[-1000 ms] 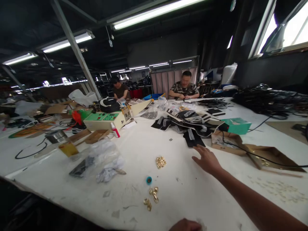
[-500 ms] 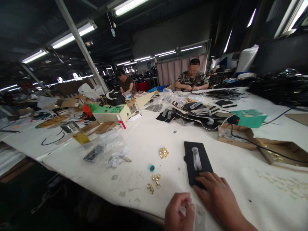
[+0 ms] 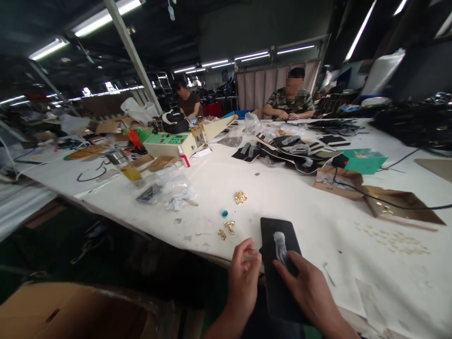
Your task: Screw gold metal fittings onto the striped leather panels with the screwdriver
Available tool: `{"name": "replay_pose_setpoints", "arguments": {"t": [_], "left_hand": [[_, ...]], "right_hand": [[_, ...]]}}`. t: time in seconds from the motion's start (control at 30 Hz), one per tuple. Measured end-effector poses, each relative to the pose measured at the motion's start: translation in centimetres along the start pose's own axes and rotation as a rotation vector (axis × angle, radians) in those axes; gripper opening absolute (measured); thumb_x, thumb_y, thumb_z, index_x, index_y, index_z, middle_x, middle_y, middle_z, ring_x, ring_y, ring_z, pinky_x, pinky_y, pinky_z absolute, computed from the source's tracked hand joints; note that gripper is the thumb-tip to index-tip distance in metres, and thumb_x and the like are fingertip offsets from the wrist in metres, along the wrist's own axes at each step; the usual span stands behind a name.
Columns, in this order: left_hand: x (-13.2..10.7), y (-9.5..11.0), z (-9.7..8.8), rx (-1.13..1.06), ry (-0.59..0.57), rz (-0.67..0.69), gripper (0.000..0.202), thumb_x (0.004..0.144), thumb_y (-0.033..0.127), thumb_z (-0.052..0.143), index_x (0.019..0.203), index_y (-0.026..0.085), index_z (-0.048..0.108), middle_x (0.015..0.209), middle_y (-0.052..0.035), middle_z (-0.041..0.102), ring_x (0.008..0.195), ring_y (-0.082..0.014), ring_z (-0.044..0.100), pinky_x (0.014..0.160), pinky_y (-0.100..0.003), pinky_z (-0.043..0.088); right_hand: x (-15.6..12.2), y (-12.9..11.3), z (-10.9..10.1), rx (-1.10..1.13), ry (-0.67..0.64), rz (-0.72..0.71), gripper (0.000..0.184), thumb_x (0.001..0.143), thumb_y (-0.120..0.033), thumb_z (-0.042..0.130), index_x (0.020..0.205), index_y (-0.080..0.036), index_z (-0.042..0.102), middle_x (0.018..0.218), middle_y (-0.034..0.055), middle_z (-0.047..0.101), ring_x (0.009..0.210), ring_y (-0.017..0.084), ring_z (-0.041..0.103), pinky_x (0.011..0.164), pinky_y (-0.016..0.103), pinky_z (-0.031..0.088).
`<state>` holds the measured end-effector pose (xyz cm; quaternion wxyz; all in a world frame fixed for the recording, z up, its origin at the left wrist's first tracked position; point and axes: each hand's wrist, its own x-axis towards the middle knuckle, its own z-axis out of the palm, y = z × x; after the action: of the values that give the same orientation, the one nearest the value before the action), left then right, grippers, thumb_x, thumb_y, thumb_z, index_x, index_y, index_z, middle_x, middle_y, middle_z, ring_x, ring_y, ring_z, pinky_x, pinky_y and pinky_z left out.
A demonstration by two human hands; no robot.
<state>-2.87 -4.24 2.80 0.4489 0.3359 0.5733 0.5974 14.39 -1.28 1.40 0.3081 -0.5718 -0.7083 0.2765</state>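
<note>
A flat black panel (image 3: 275, 292) with rounded corners hangs over the table's front edge, its far end above the tabletop. On its face lies a strip wrapped in clear plastic (image 3: 280, 246). My right hand (image 3: 309, 285) grips the panel from the right, thumb across the face near the wrapped strip. My left hand (image 3: 246, 270) is beside the panel's left edge, fingers curled and pinched; a pale sliver shows between them, too small to name. Gold metal clasps (image 3: 229, 227), a small blue cap (image 3: 224, 213) and a heap of gold fittings (image 3: 240, 197) lie beyond my left hand.
Two shallow cardboard boxes (image 3: 402, 214) and a green box (image 3: 365, 161) stand at right, a black cable crossing them. Stacked black panels (image 3: 291, 150) lie farther back. A green-topped machine (image 3: 173, 143) and a bottle (image 3: 123, 165) stand at left. Two people work beyond; a large carton (image 3: 70, 310) is lower left.
My right hand has gone from resting on the panel to gripping it, and the panel has come nearer, over the table edge. My left hand has moved to its left edge. The view has shifted.
</note>
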Motion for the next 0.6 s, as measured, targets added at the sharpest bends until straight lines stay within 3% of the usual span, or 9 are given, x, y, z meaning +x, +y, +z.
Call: {"name": "replay_pose_setpoints", "arguments": {"t": [0.1, 0.2, 0.27, 0.3, 0.37, 0.47, 0.53, 0.6], "left_hand": [[-0.9, 0.5, -1.1, -0.167, 0.037, -0.075, 0.072, 0.078, 0.062, 0.087, 0.131, 0.016, 0.068, 0.131, -0.0187, 0.071, 0.119, -0.0311, 0.069, 0.094, -0.035, 0.057], [-1.4, 1.2, -2.0, -0.256, -0.100, -0.258, 0.060, 0.081, 0.060, 0.086, 0.115, 0.012, 0.075, 0.104, -0.0137, 0.079, 0.090, -0.0254, 0.074, 0.079, -0.032, 0.056], [-1.4, 1.5, -2.7, -0.201, -0.176, -0.288, 0.052, 0.082, 0.057, 0.085, 0.104, 0.010, 0.079, 0.092, -0.0105, 0.079, 0.080, -0.0227, 0.071, 0.074, -0.030, 0.055], [-1.3, 1.6, -3.2, -0.153, -0.188, -0.259, 0.048, 0.083, 0.055, 0.085, 0.103, 0.011, 0.080, 0.092, -0.0097, 0.080, 0.082, -0.0229, 0.071, 0.076, -0.030, 0.055], [-1.0, 1.9, -4.3, -0.061, -0.159, -0.178, 0.044, 0.086, 0.051, 0.082, 0.105, 0.012, 0.081, 0.097, -0.0093, 0.081, 0.088, -0.0253, 0.072, 0.081, -0.031, 0.056], [-0.9, 2.5, -6.5, 0.036, -0.050, -0.111, 0.044, 0.089, 0.052, 0.078, 0.107, 0.012, 0.081, 0.100, -0.0093, 0.082, 0.094, -0.0288, 0.073, 0.084, -0.034, 0.058], [-1.1, 3.0, -8.0, 0.115, -0.008, -0.076, 0.045, 0.090, 0.053, 0.076, 0.108, 0.013, 0.081, 0.102, -0.0092, 0.082, 0.097, -0.0299, 0.074, 0.087, -0.034, 0.058], [-1.5, 3.3, -9.4, 0.185, 0.003, -0.061, 0.046, 0.091, 0.054, 0.076, 0.111, 0.013, 0.082, 0.100, -0.0085, 0.082, 0.096, -0.0296, 0.074, 0.086, -0.033, 0.058]], "right_hand": [[-2.5, -0.5, 0.6, 0.143, -0.072, -0.163, 0.043, 0.101, -0.059, 0.062, 0.077, -0.024, 0.064, 0.070, 0.0014, 0.066, 0.062, 0.019, 0.064, 0.059, 0.025, 0.051], [-3.9, -1.7, 0.1, 0.201, -0.388, -0.386, 0.032, 0.100, -0.048, 0.065, 0.081, -0.023, 0.070, 0.078, 0.0022, 0.072, 0.068, 0.019, 0.068, 0.064, 0.024, 0.053], [-3.8, -2.8, -0.8, 0.216, -0.625, -0.385, 0.025, 0.097, -0.043, 0.069, 0.081, -0.024, 0.072, 0.080, 0.0009, 0.074, 0.070, 0.019, 0.069, 0.065, 0.023, 0.052], [-3.3, -3.3, -1.4, 0.230, -0.681, -0.336, 0.022, 0.096, -0.043, 0.071, 0.083, -0.025, 0.074, 0.083, 0.0003, 0.075, 0.073, 0.019, 0.069, 0.067, 0.023, 0.053], [-1.9, -4.1, -2.3, 0.279, -0.632, -0.207, 0.024, 0.097, -0.047, 0.071, 0.089, -0.026, 0.077, 0.086, 0.0003, 0.076, 0.077, 0.020, 0.070, 0.069, 0.023, 0.054], [1.4, -5.1, -2.2, 0.333, -0.332, -0.078, 0.041, 0.098, -0.062, 0.064, 0.088, -0.024, 0.077, 0.084, 0.0034, 0.075, 0.078, 0.023, 0.069, 0.068, 0.028, 0.055], [3.9, -5.7, -0.7, 0.300, -0.217, -0.075, 0.043, 0.097, -0.064, 0.063, 0.087, -0.024, 0.076, 0.084, 0.0041, 0.075, 0.075, 0.023, 0.068, 0.067, 0.031, 0.054], [6.1, -6.2, 1.7, 0.228, -0.210, -0.149, 0.037, 0.096, -0.059, 0.064, 0.092, -0.025, 0.077, 0.091, 0.0036, 0.077, 0.077, 0.022, 0.069, 0.071, 0.032, 0.054]]}}
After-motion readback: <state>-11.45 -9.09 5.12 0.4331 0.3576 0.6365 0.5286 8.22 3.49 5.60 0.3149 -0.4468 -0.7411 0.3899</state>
